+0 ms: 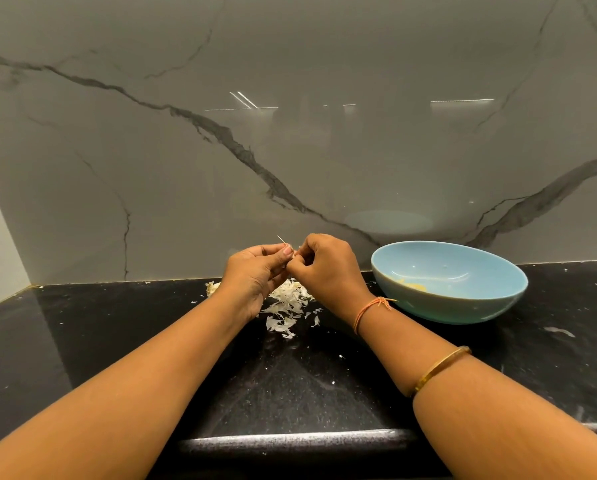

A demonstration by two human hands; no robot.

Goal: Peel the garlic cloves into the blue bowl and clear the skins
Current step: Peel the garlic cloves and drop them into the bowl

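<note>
Item: garlic clove [286,244], pale papery tip showing, rest hidden. Pinched btwn L hand [255,275] and R hand [328,268], both curled on it, above skin pile [288,299] on counter [290,382]; blue bowl [463,308] to R.

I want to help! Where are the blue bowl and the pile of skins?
blue bowl [463,310]: head view, on its outer wall.
pile of skins [288,301]: head view, middle of the pile.
</note>
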